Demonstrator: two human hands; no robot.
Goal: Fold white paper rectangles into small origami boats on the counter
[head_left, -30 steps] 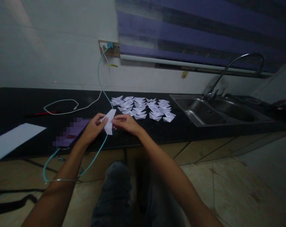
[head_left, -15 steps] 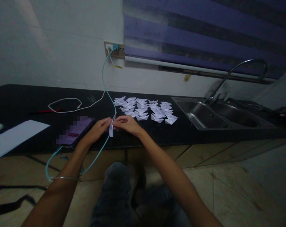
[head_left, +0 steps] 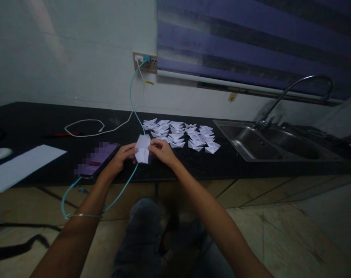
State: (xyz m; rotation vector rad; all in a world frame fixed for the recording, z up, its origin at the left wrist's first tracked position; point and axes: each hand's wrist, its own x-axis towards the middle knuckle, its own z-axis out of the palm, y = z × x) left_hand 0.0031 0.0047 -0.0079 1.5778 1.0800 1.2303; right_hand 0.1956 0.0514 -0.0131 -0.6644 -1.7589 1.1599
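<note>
A small piece of folded white paper [head_left: 142, 150] is held up between my two hands, its broad face toward me and a crease across its middle. My left hand [head_left: 125, 155] pinches its left edge, and my right hand [head_left: 163, 151] grips the right edge between thumb and fingers. Just beyond my right hand, several folded paper boats [head_left: 177, 134] sit in rows on the black counter [head_left: 193, 166]. To the left of my left hand lies a phone [head_left: 98, 160], its screen partly blurred out.
Flat white paper [head_left: 24, 168] and a white mouse-like object [head_left: 0, 154] lie at the left. A teal cable [head_left: 126, 184] runs from the wall socket [head_left: 145, 63] past my hands; a white cable [head_left: 85, 135] loops behind. At the right is a steel double sink [head_left: 251, 144].
The paper, seen narrow and edge-on before, now shows a wide flat face. My hands have moved apart to its two sides. The view has shifted slightly.
</note>
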